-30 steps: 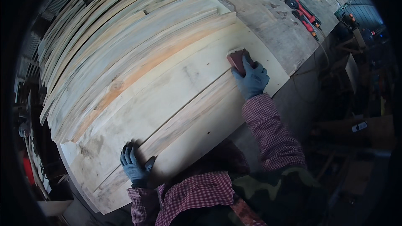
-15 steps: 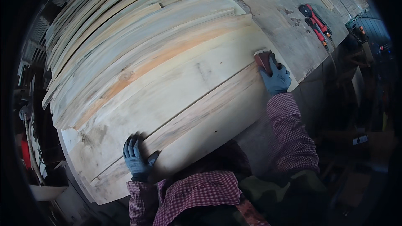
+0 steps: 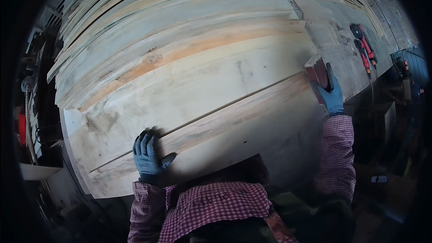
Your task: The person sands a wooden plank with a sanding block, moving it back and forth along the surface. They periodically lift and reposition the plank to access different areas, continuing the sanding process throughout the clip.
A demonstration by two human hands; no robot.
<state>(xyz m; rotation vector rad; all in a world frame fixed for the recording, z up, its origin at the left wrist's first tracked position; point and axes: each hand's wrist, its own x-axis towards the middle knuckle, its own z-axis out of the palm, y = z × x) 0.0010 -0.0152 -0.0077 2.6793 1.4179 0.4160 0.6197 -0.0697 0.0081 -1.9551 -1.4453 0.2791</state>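
At the right end of the scene, a reddish-brown rectangular block with a pale dusty end (image 3: 317, 74) sits in my blue-gloved right hand (image 3: 332, 96), pinched between thumb and fingers, at the right end of a narrow pinkish-grained wooden plank (image 3: 234, 110). Can't tell if the block touches wood. Left, my blue-gloved left hand (image 3: 148, 156) rests flat on the plank's near-left part, fingers close together, thumb spread out. Beyond the plank's dark seam: a wide pale wooden board (image 3: 193, 92), then an orange-streaked plank (image 3: 189, 57). Far right, two red-and-black handheld tools (image 3: 369, 51) on a grey worktop (image 3: 330, 24).
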